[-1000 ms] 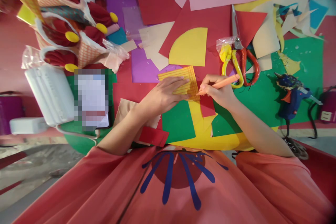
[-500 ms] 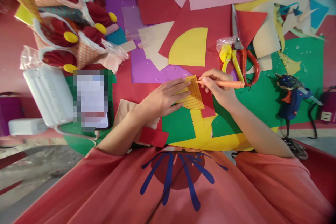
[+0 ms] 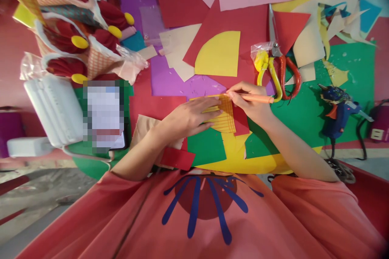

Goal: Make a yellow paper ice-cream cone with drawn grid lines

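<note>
A small yellow paper square with orange lines (image 3: 226, 115) lies on the coloured sheets in front of me. My left hand (image 3: 190, 115) rests flat on its left part, fingers stretched out and pressing it down. My right hand (image 3: 251, 103) is closed around an orange pencil (image 3: 258, 98), whose tip touches the top right edge of the square. A dark red paper strip (image 3: 241, 121) lies under the square's right side, on green and yellow sheets.
Scissors with yellow and red handles (image 3: 278, 68) lie beyond my right hand. A blue glue gun (image 3: 337, 107) sits at the right. Paper flower bouquets (image 3: 82, 40), a white device (image 3: 53, 107) and a phone (image 3: 105, 115) fill the left. A yellow quarter-circle (image 3: 219, 54) lies farther back.
The lined square has been turned and shifted under my left hand. My right hand moved the pencil tip from the square's lower right corner up to its top edge.
</note>
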Demonstrator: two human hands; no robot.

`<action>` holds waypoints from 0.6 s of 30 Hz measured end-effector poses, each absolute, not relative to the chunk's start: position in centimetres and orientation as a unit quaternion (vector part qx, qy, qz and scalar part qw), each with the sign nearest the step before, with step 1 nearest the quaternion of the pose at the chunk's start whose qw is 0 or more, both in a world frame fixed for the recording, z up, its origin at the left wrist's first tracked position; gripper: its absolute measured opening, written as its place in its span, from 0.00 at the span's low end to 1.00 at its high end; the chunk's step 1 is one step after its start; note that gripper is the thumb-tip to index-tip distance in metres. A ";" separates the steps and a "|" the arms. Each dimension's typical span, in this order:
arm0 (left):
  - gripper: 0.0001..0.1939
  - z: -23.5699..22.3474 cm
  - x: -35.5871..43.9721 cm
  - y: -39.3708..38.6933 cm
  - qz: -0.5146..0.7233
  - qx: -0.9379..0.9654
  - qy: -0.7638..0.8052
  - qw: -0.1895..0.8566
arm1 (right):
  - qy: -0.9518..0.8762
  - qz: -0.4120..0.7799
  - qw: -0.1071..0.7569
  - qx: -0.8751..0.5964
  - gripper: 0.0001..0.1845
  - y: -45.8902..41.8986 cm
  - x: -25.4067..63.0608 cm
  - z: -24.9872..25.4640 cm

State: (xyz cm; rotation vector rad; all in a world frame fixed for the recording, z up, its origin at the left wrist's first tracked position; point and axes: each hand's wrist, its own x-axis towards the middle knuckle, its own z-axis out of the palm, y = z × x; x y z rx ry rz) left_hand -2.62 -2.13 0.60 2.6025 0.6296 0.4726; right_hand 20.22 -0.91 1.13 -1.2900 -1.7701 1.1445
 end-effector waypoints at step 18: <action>0.15 0.6 -2.6 -2.1 0.170 0.934 0.230 0.216 | -0.678 0.430 0.324 -0.501 0.13 -1.0 20.0 1.3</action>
